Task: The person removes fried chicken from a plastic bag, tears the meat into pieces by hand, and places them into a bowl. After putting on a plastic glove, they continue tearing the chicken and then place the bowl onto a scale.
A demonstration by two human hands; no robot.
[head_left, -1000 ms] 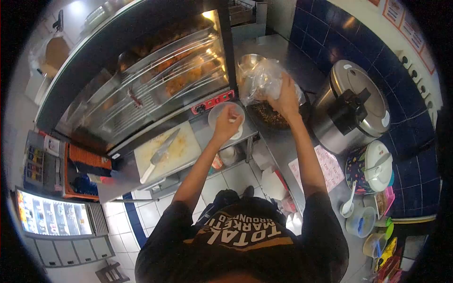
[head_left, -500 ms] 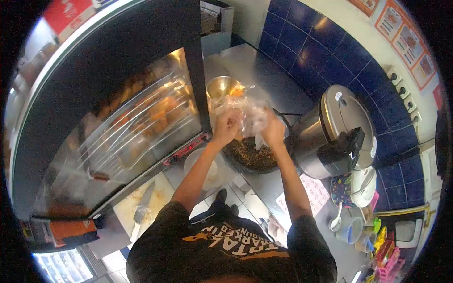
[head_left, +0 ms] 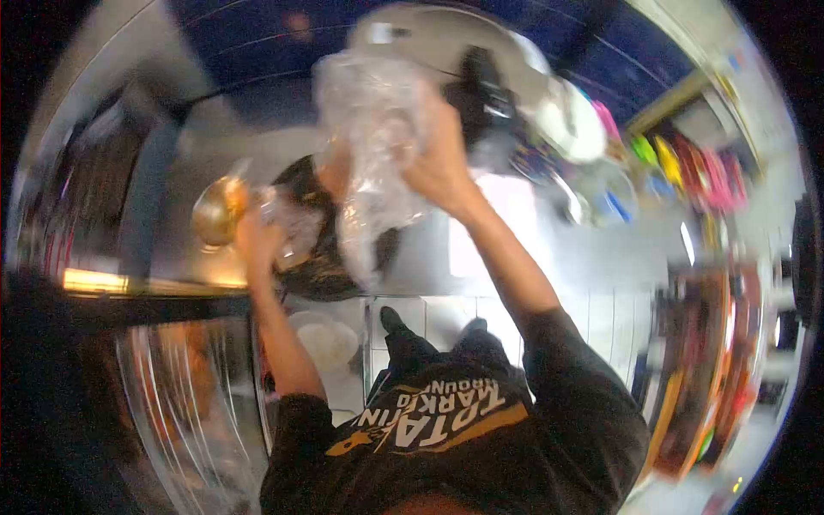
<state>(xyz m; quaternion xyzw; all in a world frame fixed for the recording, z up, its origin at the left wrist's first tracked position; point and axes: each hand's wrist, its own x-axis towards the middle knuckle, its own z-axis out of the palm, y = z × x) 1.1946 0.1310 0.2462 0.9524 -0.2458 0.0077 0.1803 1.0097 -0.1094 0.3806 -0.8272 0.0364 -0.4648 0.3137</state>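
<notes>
My right hand [head_left: 442, 163] is closed on a big crumpled bundle of clear plastic bags [head_left: 373, 142], raised over the counter in the head view. My left hand [head_left: 260, 239], blurred, is closed on a smaller piece of clear plastic, seemingly a bag [head_left: 294, 225]. Beside that hand stands a shiny gold-coloured metal bowl [head_left: 215, 210] with something orange at its rim. Below and between both hands is a round black pan [head_left: 322, 279] with dark contents, partly hidden by the plastic.
A large steel cooker [head_left: 438, 34] with a black handle stands behind my right hand. Right of it are a white lidded pot [head_left: 571, 124] and a clear tub [head_left: 609, 193]. A white bucket [head_left: 322, 339] sits low by my left forearm. A glass-fronted cabinet [head_left: 193, 395] is at lower left.
My view has turned to the right. My hands, previously close together over the plastic, have separated; the right hand has lifted the bundle away while the left stays near the bowl.
</notes>
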